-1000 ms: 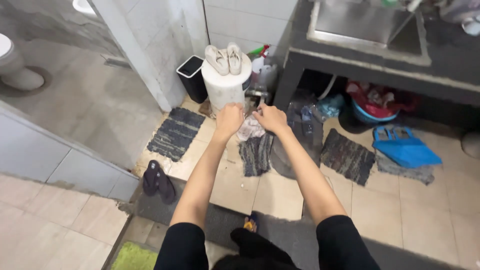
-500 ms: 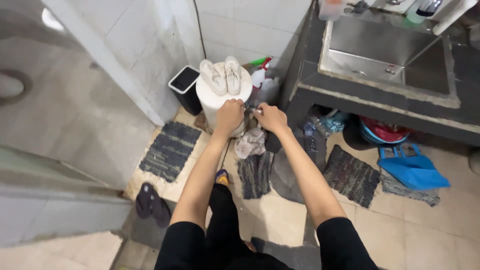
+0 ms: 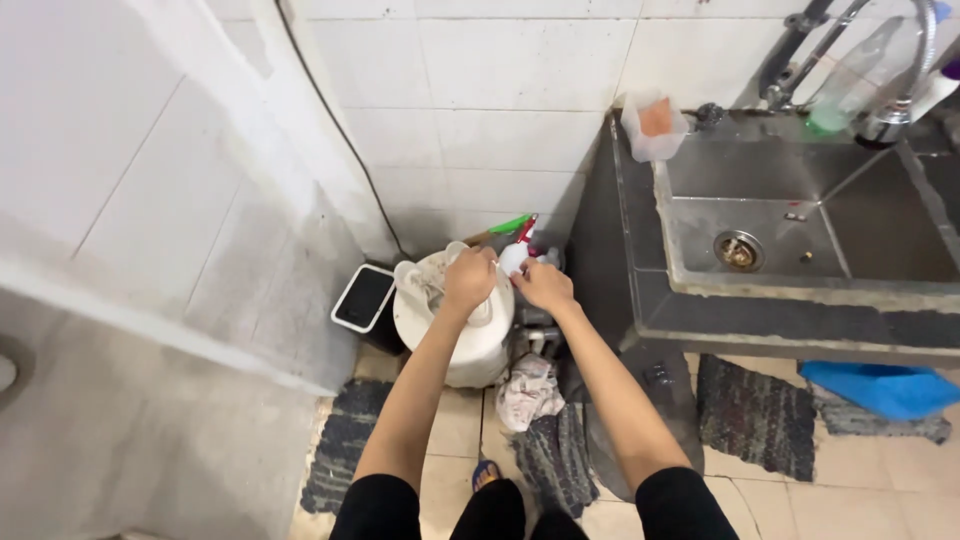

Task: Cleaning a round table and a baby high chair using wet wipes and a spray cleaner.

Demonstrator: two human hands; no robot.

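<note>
White wall tiles (image 3: pixel 500 120) fill the top of my view, and to the right a dark counter holds a steel sink (image 3: pixel 800 235) with its drain showing and a curved tap (image 3: pixel 905 70) above it. Under the counter, on the beige floor tiles, lie a dark woven mat (image 3: pixel 757 415) and, further right, a blue bag (image 3: pixel 885 388); another dark mat (image 3: pixel 340 450) lies at the left, and a third (image 3: pixel 555 455) sits between my arms, with a crumpled pale rag (image 3: pixel 530 390) at its upper end. In the corner stands a white round drum (image 3: pixel 470 345) with pale shoes (image 3: pixel 425 285) on its lid, and a small black bin (image 3: pixel 363 298) stands just beside it on the left. My left hand (image 3: pixel 470 278) is curled over the top of the drum, fingers bent, though I cannot tell what, if anything, it grips. My right hand (image 3: pixel 543 285) is close beside it, the two nearly touching, its fingers pinched at the white spray bottle (image 3: pixel 515 255) with the red trigger that stands behind the drum against the wall; whether the hold is firm I cannot tell. A green-handled tool (image 3: pixel 510 225) leans just behind the bottle.
</note>
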